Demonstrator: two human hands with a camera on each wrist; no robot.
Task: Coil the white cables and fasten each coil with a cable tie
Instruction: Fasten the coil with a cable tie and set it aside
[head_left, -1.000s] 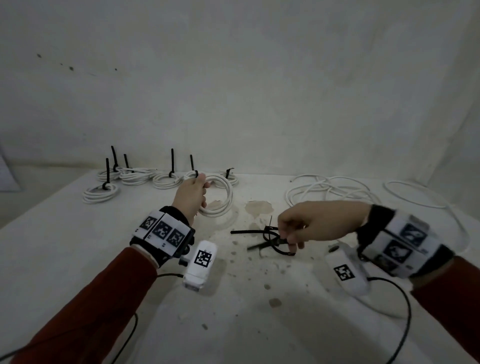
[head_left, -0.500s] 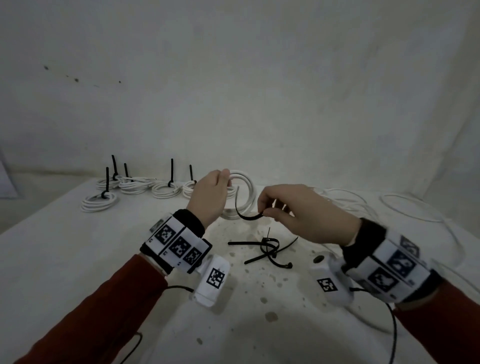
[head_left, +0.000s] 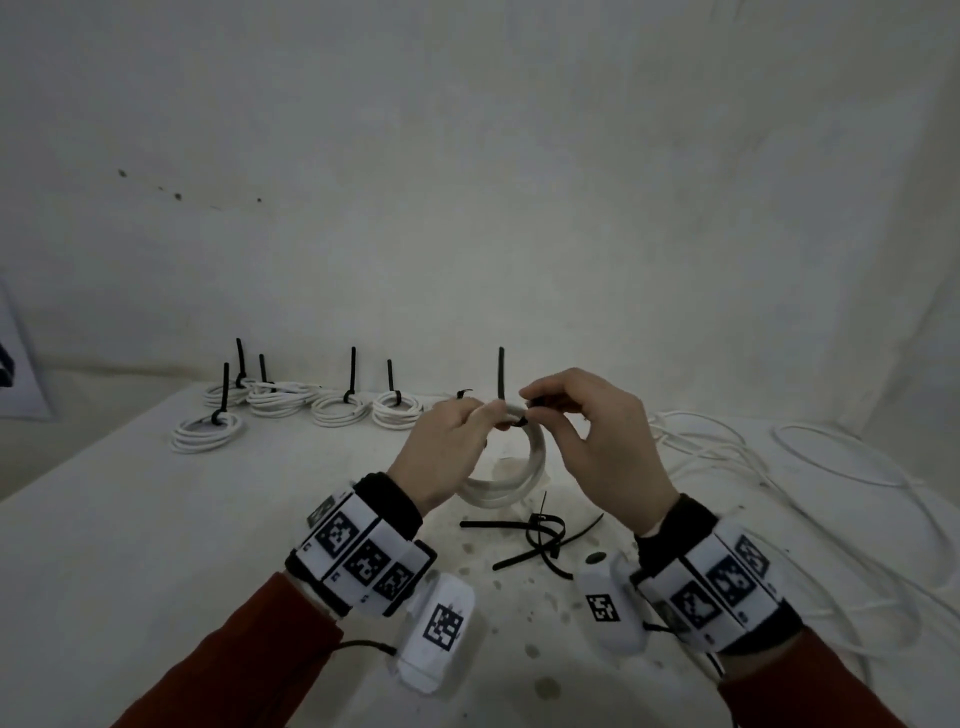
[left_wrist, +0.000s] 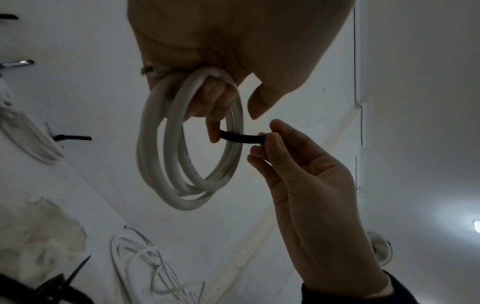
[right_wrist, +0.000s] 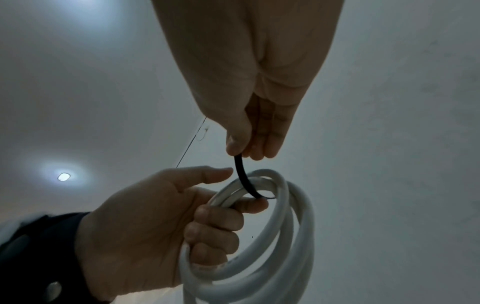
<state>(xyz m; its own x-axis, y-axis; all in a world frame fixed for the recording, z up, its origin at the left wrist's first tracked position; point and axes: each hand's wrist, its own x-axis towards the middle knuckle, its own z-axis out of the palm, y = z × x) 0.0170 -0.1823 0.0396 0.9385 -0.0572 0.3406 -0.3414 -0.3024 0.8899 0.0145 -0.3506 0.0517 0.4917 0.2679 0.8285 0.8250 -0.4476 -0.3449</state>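
Note:
My left hand (head_left: 451, 441) grips a white cable coil (head_left: 519, 478) at its top and holds it up above the table; the coil hangs as several loops (left_wrist: 187, 160) (right_wrist: 262, 246). My right hand (head_left: 587, 431) pinches a black cable tie (left_wrist: 241, 137) (right_wrist: 242, 176) between thumb and fingers. The tie passes through the coil beside my left fingers, and its free end (head_left: 501, 379) sticks straight up. A pile of loose black cable ties (head_left: 540, 538) lies on the table under my hands.
Several tied white coils (head_left: 332, 410) with upright black tie tails lie in a row at the back left of the table (head_left: 130, 519). Loose uncoiled white cable (head_left: 727, 457) sprawls over the right side. The table surface is stained and speckled in the middle.
My right hand picked one tie from the pile and brought it up to the coil. My left hand lifted the coil off the table; the tie now runs through it.

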